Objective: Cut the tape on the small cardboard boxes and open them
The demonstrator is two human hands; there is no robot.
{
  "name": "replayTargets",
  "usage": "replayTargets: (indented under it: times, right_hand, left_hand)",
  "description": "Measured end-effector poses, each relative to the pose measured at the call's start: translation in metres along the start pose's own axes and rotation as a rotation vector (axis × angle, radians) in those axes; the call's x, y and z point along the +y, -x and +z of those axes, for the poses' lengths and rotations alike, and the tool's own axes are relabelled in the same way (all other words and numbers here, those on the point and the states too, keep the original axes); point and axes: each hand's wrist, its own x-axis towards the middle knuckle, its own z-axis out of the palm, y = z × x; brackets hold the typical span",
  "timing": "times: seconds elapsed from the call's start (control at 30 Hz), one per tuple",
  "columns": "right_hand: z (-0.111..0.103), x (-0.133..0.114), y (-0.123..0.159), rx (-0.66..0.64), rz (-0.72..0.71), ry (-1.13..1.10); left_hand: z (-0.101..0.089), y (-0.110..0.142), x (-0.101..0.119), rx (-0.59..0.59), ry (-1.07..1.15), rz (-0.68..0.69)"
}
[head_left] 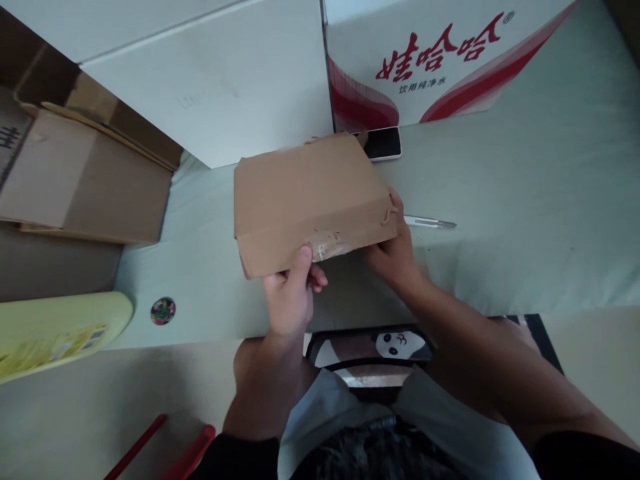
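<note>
Both my hands hold a flat brown cardboard box (310, 190) tilted above the pale green cloth. My left hand (293, 293) grips its near edge, thumb on the front side beside a torn patch of clear tape (327, 245). At the right end, my right hand (397, 250) is wrapped round the corner, with some fingers hidden behind the box. Just right of that hand lies a slim silver craft knife (430, 221). A dark-screened phone (385, 143) is partly covered by the box's far right corner.
Large white boxes (225, 87) stand behind, one with red lettering (440, 57). Open cardboard cartons (85, 173) are at the left, above a pale yellow bottle (60, 333). A small round patterned disc (163, 311) lies on the green cloth (525, 220).
</note>
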Motion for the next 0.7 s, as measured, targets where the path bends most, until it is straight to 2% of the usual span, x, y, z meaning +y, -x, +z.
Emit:
replayTargets:
  times: [0.23, 0.4, 0.47, 0.57, 0.63, 0.7]
  right_hand:
    - [-0.005, -0.005, -0.005, -0.070, -0.002, -0.019]
    - [-0.007, -0.010, -0.008, -0.113, 0.031, -0.061]
    - [-0.006, -0.011, -0.008, -0.092, 0.033, -0.070]
    - [-0.004, -0.009, -0.008, -0.055, 0.039, -0.088]
    - [-0.001, -0.005, -0.007, -0.031, 0.047, -0.105]
    - [0.001, 0.000, -0.007, 0.005, 0.052, -0.132]
  left_hand:
    - [-0.007, -0.011, 0.006, 0.101, 0.079, -0.061]
    - [-0.011, -0.016, 0.012, 0.113, 0.072, -0.135]
    - [-0.016, -0.018, 0.018, 0.043, 0.015, -0.204]
    - [-0.025, -0.018, 0.025, -0.160, -0.139, -0.333]
    - [-0.031, -0.019, 0.029, -0.255, -0.227, -0.349]
    - [-0.034, -0.019, 0.030, -0.290, -0.281, -0.304]
